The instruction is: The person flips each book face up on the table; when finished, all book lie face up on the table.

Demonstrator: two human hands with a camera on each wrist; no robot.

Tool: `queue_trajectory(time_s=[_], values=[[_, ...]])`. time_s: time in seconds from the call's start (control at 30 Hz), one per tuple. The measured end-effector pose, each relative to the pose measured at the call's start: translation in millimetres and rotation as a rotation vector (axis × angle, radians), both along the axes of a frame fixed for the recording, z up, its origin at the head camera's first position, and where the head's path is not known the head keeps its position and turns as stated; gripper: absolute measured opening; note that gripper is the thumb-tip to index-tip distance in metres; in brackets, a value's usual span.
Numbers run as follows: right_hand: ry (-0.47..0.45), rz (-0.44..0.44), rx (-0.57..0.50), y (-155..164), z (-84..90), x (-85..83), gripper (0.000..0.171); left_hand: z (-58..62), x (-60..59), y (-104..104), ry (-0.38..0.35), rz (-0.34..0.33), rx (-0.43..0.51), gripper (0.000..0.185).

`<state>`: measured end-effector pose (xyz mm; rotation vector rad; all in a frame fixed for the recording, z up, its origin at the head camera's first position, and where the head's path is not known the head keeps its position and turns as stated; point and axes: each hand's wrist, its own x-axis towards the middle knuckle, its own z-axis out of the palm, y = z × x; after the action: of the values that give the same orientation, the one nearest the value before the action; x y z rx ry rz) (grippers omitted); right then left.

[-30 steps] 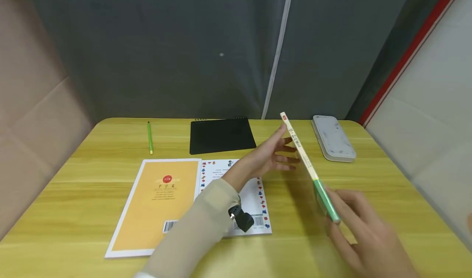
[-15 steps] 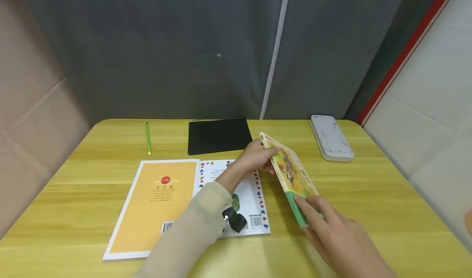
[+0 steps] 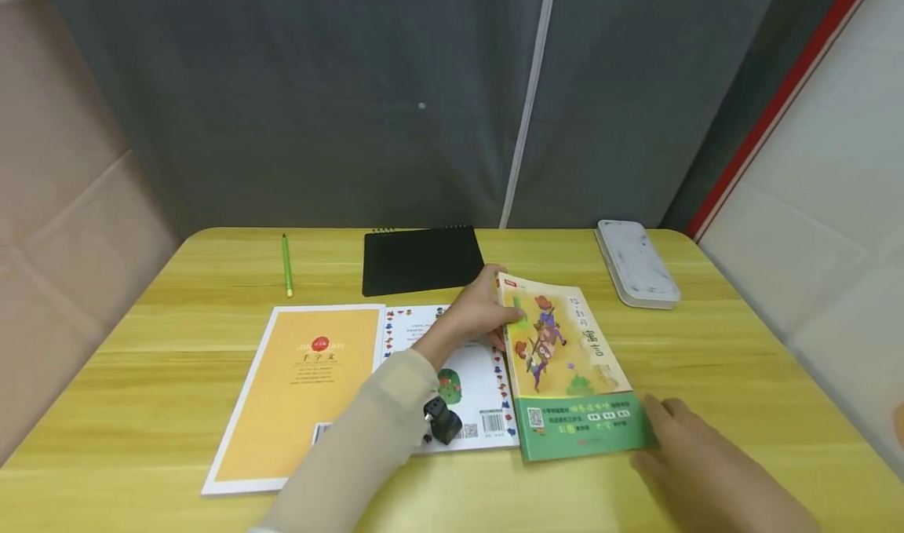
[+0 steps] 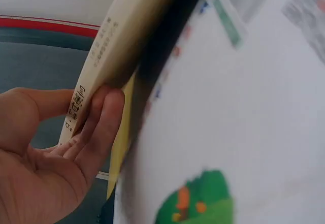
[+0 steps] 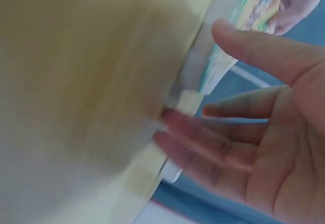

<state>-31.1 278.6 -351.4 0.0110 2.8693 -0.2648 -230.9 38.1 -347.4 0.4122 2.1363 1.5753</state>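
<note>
A paperback book (image 3: 565,360) with a cream, orange and green illustrated cover lies tilted, its left side raised slightly, right of a white-backed book (image 3: 469,384). My left hand (image 3: 480,309) grips it by the upper spine, thumb on the cover and fingers beneath. The left wrist view shows that hand (image 4: 56,153) around the pale spine (image 4: 101,56). Beside the lower right corner is my right hand (image 3: 695,458). In the right wrist view this hand (image 5: 259,122) has its fingers extended with nothing between them, close to the book's page edge (image 5: 205,56).
An orange book (image 3: 282,407) lies back cover up on the left of the wooden table (image 3: 141,376). Behind are a green pencil (image 3: 286,266), a black spiral notebook (image 3: 424,262) and a worn white case (image 3: 638,264). A grey curtain (image 3: 318,109) stands at the back.
The book has swung down from nearly upright to almost flat, cover up, and moved left. My left hand took hold of its spine. My right hand let go of the lower end.
</note>
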Motion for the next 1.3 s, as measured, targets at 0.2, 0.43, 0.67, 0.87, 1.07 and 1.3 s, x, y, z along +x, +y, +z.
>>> queue_trajectory(time_s=[0.2,0.43,0.67,0.87,1.07,1.3], values=[[-0.034,-0.009,0.006,3.6,-2.7,-0.6,0.070,-8.9,-1.5,-8.4,0.144,0.020,-0.195,0.073],[-0.109,-0.043,0.009,1.8,-3.3,0.0,0.067,-16.6,-4.1,-6.8,0.238,-0.037,-0.312,0.065],[-0.096,-0.027,0.009,0.4,-4.3,-2.3,0.064,-17.6,-4.2,-7.4,0.336,-0.048,-0.414,0.058],[-0.101,-0.030,-0.003,-1.6,-4.2,-3.4,0.068,-12.8,3.1,-22.0,0.375,-0.068,-0.465,0.061],[-0.104,-0.047,-0.022,0.9,-6.9,-3.7,0.071,11.0,12.2,-67.7,0.464,-0.030,-0.539,0.046],[-0.157,-0.082,-0.004,5.9,-5.6,-5.1,0.077,16.3,9.3,-124.5,0.448,0.062,-0.637,0.047]])
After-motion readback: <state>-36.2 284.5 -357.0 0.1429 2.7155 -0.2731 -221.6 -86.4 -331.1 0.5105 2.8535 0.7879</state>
